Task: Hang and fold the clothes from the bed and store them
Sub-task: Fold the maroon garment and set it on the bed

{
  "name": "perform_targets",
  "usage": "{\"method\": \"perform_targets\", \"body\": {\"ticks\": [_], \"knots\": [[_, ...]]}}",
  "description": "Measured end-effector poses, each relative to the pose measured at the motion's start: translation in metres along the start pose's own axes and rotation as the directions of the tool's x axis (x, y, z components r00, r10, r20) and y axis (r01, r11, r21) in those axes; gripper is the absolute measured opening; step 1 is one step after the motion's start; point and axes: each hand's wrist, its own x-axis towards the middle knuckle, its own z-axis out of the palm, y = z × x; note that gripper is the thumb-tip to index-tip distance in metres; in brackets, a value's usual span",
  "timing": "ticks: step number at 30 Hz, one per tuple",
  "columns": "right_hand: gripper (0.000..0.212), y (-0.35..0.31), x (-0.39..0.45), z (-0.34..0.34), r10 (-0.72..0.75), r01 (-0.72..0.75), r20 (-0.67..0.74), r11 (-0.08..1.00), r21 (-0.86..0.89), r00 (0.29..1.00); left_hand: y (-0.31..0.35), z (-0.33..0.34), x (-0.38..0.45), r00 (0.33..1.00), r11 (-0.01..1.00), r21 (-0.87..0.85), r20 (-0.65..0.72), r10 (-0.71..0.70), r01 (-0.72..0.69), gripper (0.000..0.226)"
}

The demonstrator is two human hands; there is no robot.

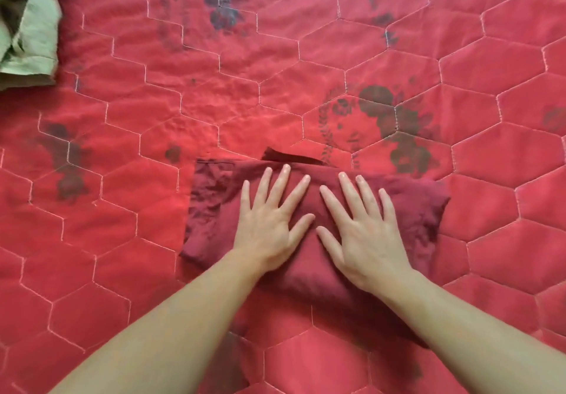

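Hands: your left hand point(269, 225) and right hand point(364, 231) lie flat, fingers spread, side by side.
Garment: folded dark red cloth garment point(211, 203) lies directly under both palms.
Bed: red hexagon-quilted bedspread point(183, 102).

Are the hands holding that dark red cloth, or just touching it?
Just touching. The left hand and right hand lie flat on top of the folded cloth, fingers straight; nothing is gripped.

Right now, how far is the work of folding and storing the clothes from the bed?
Done: the dark red cloth garment already lies folded into a compact rectangle on the red quilted bedcover. In hand: the left hand and right hand press flat on it, fingers spread, smoothing it. Left: this piece is not yet stored, and a crumpled pale green garment lies at the far left corner, apparently unfolded.
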Motion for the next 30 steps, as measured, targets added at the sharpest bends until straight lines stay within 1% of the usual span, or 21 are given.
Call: {"method": "perform_targets", "body": {"ticks": [2,4,7,9,11,13,14,16,18,19,20,21,22,23,24,25,26,28,30], "knots": [[0.069,0.016,0.005,0.009,0.010,-0.010,0.009,0.999,-0.041,1.000,-0.015,0.003,0.011,0.999,0.999,0.013,-0.017,-0.046,0.047,0.068],[0.072,0.029,0.011,0.012,-0.011,0.011,-0.007,0.998,-0.065,1.000,-0.027,0.003,0.019,0.998,0.998,0.035,-0.039,-0.044,0.045,0.069],[0.074,0.032,0.014,0.013,-0.032,0.030,-0.032,0.997,-0.069,0.999,-0.033,0.004,0.025,0.998,0.999,0.041,-0.059,-0.024,0.026,0.070],[0.074,0.034,0.013,0.014,-0.039,0.038,-0.016,0.996,-0.086,0.999,-0.031,0.003,0.021,0.997,0.998,0.010,-0.057,-0.054,0.055,0.071],[0.074,0.045,0.017,0.009,-0.093,0.096,0.034,0.988,-0.124,0.995,-0.034,0.002,0.007,0.983,0.984,-0.054,-0.058,-0.173,0.170,0.070],[0.075,0.058,0.025,-0.001,-0.162,0.176,0.089,0.968,-0.180,0.983,-0.043,0.004,-0.020,0.939,0.935,-0.118,-0.035,-0.341,0.335,0.069],[0.076,0.061,0.029,-0.006,-0.169,0.188,0.107,0.960,-0.206,0.980,-0.048,0.005,-0.036,0.907,0.899,-0.149,-0.026,-0.420,0.411,0.069],[0.074,0.053,0.029,-0.014,-0.125,0.145,0.101,0.964,-0.223,0.987,-0.052,0.004,-0.067,0.826,0.806,-0.248,-0.041,-0.563,0.537,0.072],[0.071,0.026,0.017,-0.018,-0.094,0.100,0.040,0.978,-0.184,0.995,-0.050,0.002,-0.087,0.715,0.681,-0.390,-0.077,-0.695,0.620,0.072],[0.069,0.008,0.005,-0.016,-0.104,0.105,0.017,0.983,-0.149,0.994,-0.048,-0.001,-0.093,0.660,0.610,-0.469,-0.074,-0.747,0.638,0.071],[0.068,-0.011,-0.009,-0.011,-0.126,0.126,0.004,0.986,-0.111,0.992,-0.045,-0.003,-0.096,0.610,0.523,-0.561,-0.040,-0.791,0.642,0.069],[0.068,-0.029,-0.023,-0.003,-0.140,0.140,0.009,0.988,-0.068,0.990,-0.042,-0.007,-0.097,0.560,0.412,-0.657,0.018,-0.828,0.631,0.068],[0.068,-0.045,-0.037,0.005,-0.136,0.136,0.023,0.990,-0.026,0.990,-0.040,-0.010,-0.097,0.509,0.278,-0.740,0.100,-0.855,0.613,0.067],[0.068,-0.057,-0.048,0.012,-0.112,0.112,0.044,0.994,0.008,0.993,-0.038,-0.012,-0.096,0.463,0.143,-0.792,0.191,-0.865,0.594,0.067],[0.068,-0.068,-0.057,0.020,-0.079,0.078,0.062,0.997,0.029,0.995,-0.036,-0.013,-0.096,0.433,0.039,-0.812,0.270,-0.860,0.583,0.068],[0.068,-0.075,-0.063,0.026,-0.046,0.043,0.075,0.998,0.036,0.996,-0.035,-0.014,-0.096,0.428,-0.020,-0.814,0.326,-0.843,0.581,0.070],[0.069,-0.080,-0.067,0.031,-0.015,0.012,0.075,0.999,0.043,0.997,-0.035,-0.012,-0.095,0.442,-0.043,-0.812,0.360,-0.822,0.582,0.071],[0.070,-0.087,-0.067,0.034,0.030,-0.034,0.061,0.996,0.077,0.998,-0.036,-0.011,-0.094,0.490,-0.041,-0.809,0.395,-0.777,0.586,0.071],[0.073,-0.094,-0.065,0.030,0.036,-0.038,0.020,0.991,0.126,0.999,-0.039,-0.015,-0.095,0.557,-0.047,-0.837,0.404,-0.725,0.545,0.068]]}}
